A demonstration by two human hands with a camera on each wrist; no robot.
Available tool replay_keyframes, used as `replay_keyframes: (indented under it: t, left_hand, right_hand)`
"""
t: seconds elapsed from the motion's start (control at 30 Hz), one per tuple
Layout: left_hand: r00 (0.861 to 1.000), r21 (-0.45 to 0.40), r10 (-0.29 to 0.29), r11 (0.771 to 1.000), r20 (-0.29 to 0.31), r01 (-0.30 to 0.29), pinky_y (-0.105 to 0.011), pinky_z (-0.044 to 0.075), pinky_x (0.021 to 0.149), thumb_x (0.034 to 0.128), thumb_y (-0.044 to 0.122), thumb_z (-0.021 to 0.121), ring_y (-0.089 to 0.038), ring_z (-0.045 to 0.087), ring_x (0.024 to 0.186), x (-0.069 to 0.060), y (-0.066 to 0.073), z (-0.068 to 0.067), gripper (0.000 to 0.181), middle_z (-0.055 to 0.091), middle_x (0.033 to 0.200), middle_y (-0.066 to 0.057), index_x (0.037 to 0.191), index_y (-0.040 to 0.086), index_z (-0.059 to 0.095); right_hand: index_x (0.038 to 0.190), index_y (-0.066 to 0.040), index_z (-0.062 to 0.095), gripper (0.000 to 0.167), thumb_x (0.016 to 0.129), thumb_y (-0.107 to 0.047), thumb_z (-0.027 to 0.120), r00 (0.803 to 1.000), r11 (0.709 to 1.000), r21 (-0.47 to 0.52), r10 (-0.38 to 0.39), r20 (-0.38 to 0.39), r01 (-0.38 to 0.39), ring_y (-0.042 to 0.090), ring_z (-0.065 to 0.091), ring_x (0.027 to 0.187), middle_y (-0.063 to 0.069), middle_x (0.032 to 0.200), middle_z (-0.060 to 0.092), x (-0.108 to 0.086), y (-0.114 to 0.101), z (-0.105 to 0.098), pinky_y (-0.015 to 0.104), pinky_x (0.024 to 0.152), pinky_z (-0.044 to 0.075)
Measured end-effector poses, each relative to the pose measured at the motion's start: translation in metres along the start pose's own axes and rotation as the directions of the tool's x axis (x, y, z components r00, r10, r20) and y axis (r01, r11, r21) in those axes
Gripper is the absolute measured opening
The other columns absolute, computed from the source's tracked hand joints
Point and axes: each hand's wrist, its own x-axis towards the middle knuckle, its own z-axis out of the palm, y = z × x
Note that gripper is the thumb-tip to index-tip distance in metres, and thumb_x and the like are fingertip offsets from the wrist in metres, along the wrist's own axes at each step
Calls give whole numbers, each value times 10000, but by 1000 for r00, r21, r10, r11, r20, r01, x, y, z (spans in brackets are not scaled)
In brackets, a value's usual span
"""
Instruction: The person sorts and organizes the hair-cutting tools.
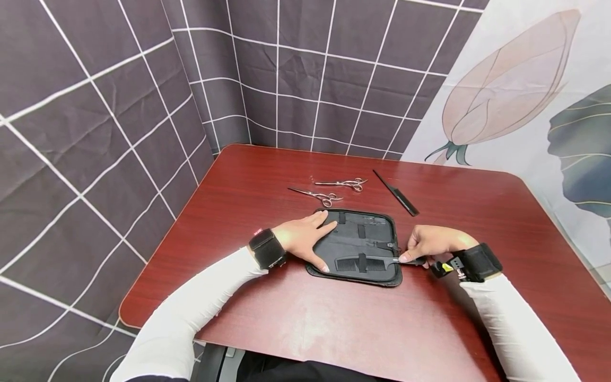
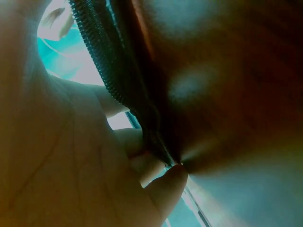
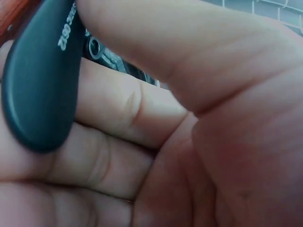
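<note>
Fingers of the left hand lie spread wide and flat on the left part of the open black case, gripping nothing. Across from it, the right hand pinches a comb by its handle, thumb on top, fingers curled beneath. That comb lies along the near edge of the case's inside, its toothed part under a strap and its handle reaching out past the right edge. Beyond the case, two pairs of scissors lie on the red table: the nearer scissors just past the far edge, the farther scissors behind them. To their right, a black second comb lies at a slant. Both wrists wear black bands, below which white sleeves begin.

From the left wrist, the palm fills the left side, beside the case's dark edge with its zip; fingertips touch the edge lower down. Much is too dark to tell.

From the right wrist, the handle's rounded end rests against the bent fingers, white lettering near the thumb.
</note>
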Motion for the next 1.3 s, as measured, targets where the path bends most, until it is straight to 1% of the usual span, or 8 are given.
replay_keyframes:
  t: [0.13,0.3,0.57,0.73,0.93,1.07,1.17,1.3]
  left_hand:
    - [1000,8,1,1000,-2,-1,-405,261,1281,770,829,680,-235,-5,1641,1,-1,0,1209,-13,1765,-103,1680,290,95]
    - [1000,11,4,1000,7,-4,-406,254,1283,772,831,676,-237,-7,1640,1,-1,0,1212,-17,1764,-107,1681,289,85]
    - [1000,8,2,1000,7,-2,-404,263,1280,771,830,678,-229,-12,1640,2,-1,1,1207,-19,1765,-99,1680,295,90]
    - [1000,14,4,1000,4,-4,-403,260,1281,771,832,677,-233,-8,1640,3,-1,1,1210,-16,1764,-105,1681,289,91]
    - [1000,22,1,1000,3,-1,-398,250,1285,768,832,679,-229,-12,1640,3,-1,1,1213,-16,1764,-105,1681,290,92]
    - [1000,19,2,1000,2,-2,-401,251,1285,770,828,682,-233,-6,1640,2,0,1,1210,-9,1764,-111,1681,285,98]
    - [1000,12,7,1000,-1,-7,-405,249,1285,771,821,688,-242,4,1640,1,0,1,1209,1,1762,-121,1681,276,110]
    - [1000,13,5,1000,0,-5,-406,254,1283,771,822,687,-240,1,1640,0,1,0,1208,-4,1763,-117,1681,281,105]
  right_hand:
    - [671,45,666,433,917,-288,793,1000,1000,16,-5,-7,5,70,501,449,-19,537,571,1,-1,1,220,460,409]
    - [655,32,660,451,924,-308,784,1000,1000,-16,-18,-9,18,59,490,436,-46,526,560,3,1,3,200,452,392]
    - [633,85,597,523,911,-313,793,999,999,-33,-39,-20,38,70,477,433,19,518,571,3,-1,3,208,446,373]
    - [638,106,568,553,914,-318,791,999,999,-35,-32,-30,31,63,470,428,-39,509,536,5,0,4,202,446,368]
    - [670,160,525,590,914,-306,793,999,1000,14,-12,-34,12,61,408,414,-61,516,474,6,-1,5,191,440,318]
    - [680,165,470,612,910,-297,798,999,999,37,-11,-31,12,45,360,414,-99,525,413,7,0,6,188,443,290]
    - [680,160,450,622,909,-300,800,999,999,37,-12,-33,13,35,345,411,-119,525,385,8,0,6,186,444,289]
    - [673,152,453,621,916,-309,792,999,999,9,-31,-40,31,24,359,411,-120,521,393,8,-1,6,184,449,298]
